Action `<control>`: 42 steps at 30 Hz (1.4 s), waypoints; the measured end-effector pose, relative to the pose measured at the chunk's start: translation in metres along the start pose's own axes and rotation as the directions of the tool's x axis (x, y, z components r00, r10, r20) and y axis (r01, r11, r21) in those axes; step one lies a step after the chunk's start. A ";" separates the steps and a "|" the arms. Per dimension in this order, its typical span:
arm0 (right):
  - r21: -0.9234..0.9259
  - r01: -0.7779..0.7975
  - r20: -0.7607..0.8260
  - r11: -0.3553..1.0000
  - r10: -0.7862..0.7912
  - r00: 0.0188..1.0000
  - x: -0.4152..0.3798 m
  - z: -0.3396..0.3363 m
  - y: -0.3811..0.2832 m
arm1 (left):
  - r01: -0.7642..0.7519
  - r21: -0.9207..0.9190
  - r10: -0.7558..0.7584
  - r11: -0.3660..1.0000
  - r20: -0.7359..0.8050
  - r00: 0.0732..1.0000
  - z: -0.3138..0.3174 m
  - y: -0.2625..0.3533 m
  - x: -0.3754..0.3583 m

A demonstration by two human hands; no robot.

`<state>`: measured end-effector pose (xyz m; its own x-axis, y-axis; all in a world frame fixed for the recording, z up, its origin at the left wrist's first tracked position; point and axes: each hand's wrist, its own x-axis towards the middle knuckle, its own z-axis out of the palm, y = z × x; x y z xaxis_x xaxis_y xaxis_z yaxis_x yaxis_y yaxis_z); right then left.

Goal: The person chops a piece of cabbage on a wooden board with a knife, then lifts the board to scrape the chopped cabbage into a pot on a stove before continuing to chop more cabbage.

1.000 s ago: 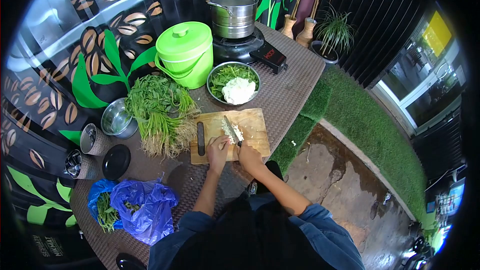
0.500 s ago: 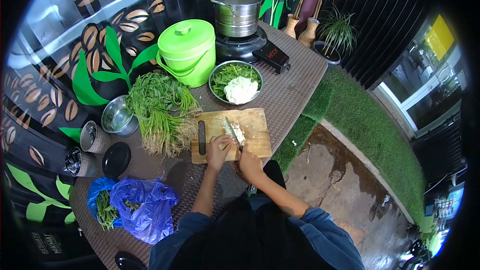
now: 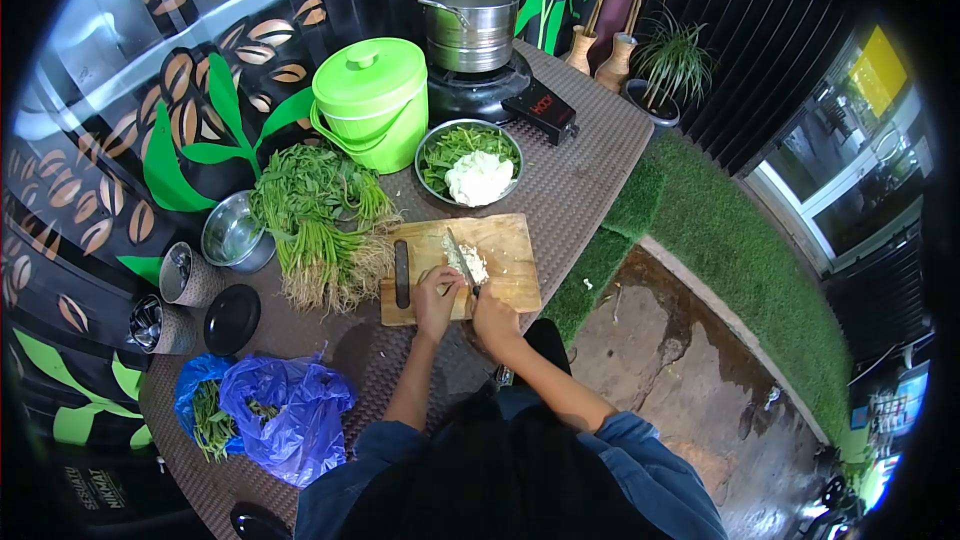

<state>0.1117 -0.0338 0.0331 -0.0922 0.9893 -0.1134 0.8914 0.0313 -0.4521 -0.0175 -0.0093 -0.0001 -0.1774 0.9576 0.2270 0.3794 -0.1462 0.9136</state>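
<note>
Since the frame 1 second ago, the knife [image 3: 459, 253] and the right hand [image 3: 495, 322] have shifted slightly toward the left hand [image 3: 434, 305], leaving only a sliver of space between blade and fingertips. Both hands work over the near edge of a wooden chopping board [image 3: 515, 258], which lies by the near edge of the brown worktop [image 3: 590, 145]. Right fingers are closed around the knife's handle; left fingers are bunched together beside the blade, and I cannot tell whether they pinch a piece.

Finely chopped white pieces [image 3: 476, 266] sit in a loose heap near the board's middle, on both sides of the blade, small and uneven, with a few crumbs scattered toward the right edge. Pale, grained wood shows around them, and a dark slot runs along the board's left edge.

Just beyond the board's far edge stands a metal bowl [image 3: 419, 180] holding cut greens [image 3: 446, 153] and a white mound [image 3: 480, 178]. Left of the board lies a bunch of rooted greens [image 3: 320, 190].
</note>
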 end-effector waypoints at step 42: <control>0.046 0.103 0.042 0.994 -0.104 0.994 0.009 -0.043 0.051 | -0.268 0.317 0.224 0.910 0.168 0.960 -0.006 -0.006 0.062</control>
<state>0.1756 -0.0167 0.0469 -0.2033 0.9738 -0.1024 0.8561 0.1260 -0.5013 -0.0361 0.0496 0.0105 0.0675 0.9281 0.3661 0.6809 -0.3111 0.6631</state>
